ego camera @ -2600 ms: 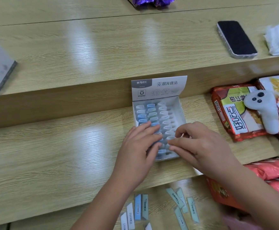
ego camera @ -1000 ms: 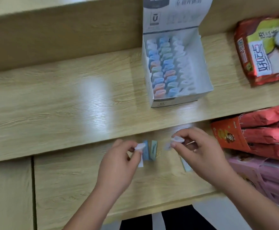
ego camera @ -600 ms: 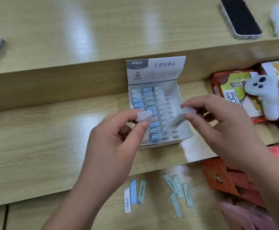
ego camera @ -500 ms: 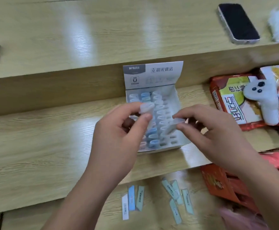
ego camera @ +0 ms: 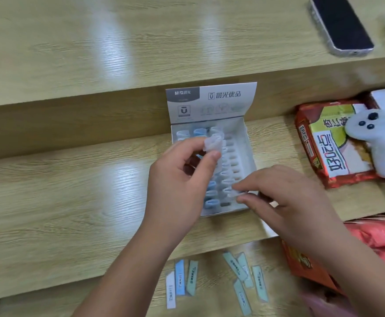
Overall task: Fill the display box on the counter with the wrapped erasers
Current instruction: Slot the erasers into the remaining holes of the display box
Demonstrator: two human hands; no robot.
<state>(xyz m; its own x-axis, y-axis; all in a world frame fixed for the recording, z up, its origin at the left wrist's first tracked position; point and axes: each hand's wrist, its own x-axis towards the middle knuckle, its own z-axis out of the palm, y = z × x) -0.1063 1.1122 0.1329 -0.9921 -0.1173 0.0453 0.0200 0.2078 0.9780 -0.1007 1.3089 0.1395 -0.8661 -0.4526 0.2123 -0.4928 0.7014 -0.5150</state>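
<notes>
Only one view here, the head camera, so we'll go through it top to bottom.

Middle of the frame: the display box [ego camera: 244, 145], thin white cardboard with its printed lid flap standing up at the back, sits on the wooden surface [ego camera: 72, 191]. Inside are rows of wrapped erasers [ego camera: 211, 203], blue and pale ones standing on end, with gaps on the right column.

Our left hand [ego camera: 177, 179] is over the box's left side, thumb and forefinger pinched on one eraser [ego camera: 213, 144] by its crinkly clear wrapper end. Our right hand [ego camera: 287, 197], lower right of the box, is pinching another eraser [ego camera: 237, 193] and holding it low over the near right corner.

Handling-wise, we'd guess these are super light, small and slightly squishy, and the glossy film probably makes them slippery. Pinching the body rather than the loose wrapper tail seems safer. The box looks flimsy too, so pushing hard could slide it.

Bottom of the frame: spare erasers [ego camera: 239, 266] lie flat on the lower shelf, flat little bars, some green, some blue or white.

Off to the right are a shiny snack bag [ego camera: 324, 152] and a soft white plush toy [ego camera: 379, 143]; a phone [ego camera: 340, 24] is upper right.
</notes>
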